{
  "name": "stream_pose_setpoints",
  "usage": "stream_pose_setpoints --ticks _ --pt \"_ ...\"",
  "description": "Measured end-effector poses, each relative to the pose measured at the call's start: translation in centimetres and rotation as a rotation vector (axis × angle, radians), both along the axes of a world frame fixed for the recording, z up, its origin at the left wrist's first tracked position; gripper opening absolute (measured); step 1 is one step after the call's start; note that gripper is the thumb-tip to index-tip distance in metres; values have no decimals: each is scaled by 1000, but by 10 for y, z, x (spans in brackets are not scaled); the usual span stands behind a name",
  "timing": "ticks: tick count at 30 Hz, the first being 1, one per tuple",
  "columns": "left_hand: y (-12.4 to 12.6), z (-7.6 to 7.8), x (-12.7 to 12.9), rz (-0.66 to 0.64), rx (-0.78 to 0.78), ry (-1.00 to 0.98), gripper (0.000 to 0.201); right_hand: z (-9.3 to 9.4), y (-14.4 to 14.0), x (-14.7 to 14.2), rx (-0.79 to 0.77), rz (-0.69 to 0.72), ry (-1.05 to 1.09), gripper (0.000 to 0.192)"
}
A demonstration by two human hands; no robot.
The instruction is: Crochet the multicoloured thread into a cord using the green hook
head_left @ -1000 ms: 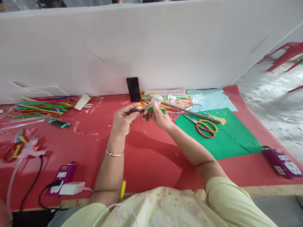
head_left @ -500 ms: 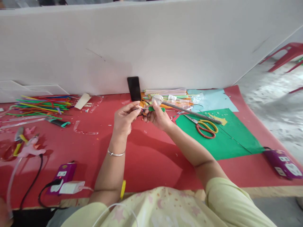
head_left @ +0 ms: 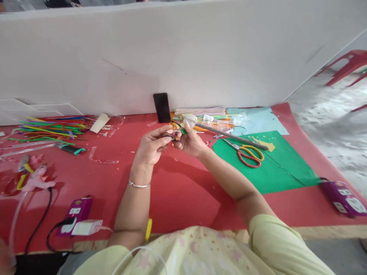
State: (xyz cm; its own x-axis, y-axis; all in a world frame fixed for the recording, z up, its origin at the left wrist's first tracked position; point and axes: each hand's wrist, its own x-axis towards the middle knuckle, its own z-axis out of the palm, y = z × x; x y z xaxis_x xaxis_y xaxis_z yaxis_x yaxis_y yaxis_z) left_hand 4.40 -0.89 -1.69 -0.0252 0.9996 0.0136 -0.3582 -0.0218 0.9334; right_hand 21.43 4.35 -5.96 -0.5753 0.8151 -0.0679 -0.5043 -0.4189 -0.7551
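Both hands meet above the red table mat [head_left: 177, 191], near its far middle. My left hand [head_left: 150, 147] pinches one end of a small craft piece [head_left: 177, 133] made of thin coloured bits. My right hand [head_left: 190, 140] grips the other end, where a short green piece [head_left: 183, 131] sticks out between thumb and fingers. The piece is mostly hidden by my fingers. A silver bracelet [head_left: 139, 185] sits on my left wrist.
Red-and-yellow scissors [head_left: 248, 154] and a long grey stick [head_left: 229, 135] lie on green paper [head_left: 266, 164] to the right. A black phone [head_left: 161, 107] leans on the white wall. Coloured sticks [head_left: 51, 128] are piled far left. A glue gun [head_left: 34, 181] and purple power strips [head_left: 76, 212] lie near the front edge.
My hands have stayed together on the small piece; the left fingers have shifted and stretched slightly along it. The view moved a little.
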Motion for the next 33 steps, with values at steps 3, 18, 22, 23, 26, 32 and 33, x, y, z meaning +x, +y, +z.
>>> stream_pose_setpoints --ticks 3,18,22,23,26,32,33 --pt "-3 4 -4 1 11 68 37 -3 14 16 34 136 -3 60" --pt "0 -1 -9 -272 -115 134 30 -23 41 48 271 456 -89 45" --pt "1 -3 -8 -333 -139 129 31 -22 41 53 312 507 -92 40" --pt "1 -3 -9 -335 -143 128 31 -21 41 53 323 504 -99 40" --pt "2 -3 -10 -321 -151 129 30 -17 39 55 363 454 -124 44" --pt "1 -3 -6 -114 -86 180 32 9 22 59 623 189 -304 57" --pt "1 -3 -5 -51 -64 184 32 13 17 58 716 111 -357 60"
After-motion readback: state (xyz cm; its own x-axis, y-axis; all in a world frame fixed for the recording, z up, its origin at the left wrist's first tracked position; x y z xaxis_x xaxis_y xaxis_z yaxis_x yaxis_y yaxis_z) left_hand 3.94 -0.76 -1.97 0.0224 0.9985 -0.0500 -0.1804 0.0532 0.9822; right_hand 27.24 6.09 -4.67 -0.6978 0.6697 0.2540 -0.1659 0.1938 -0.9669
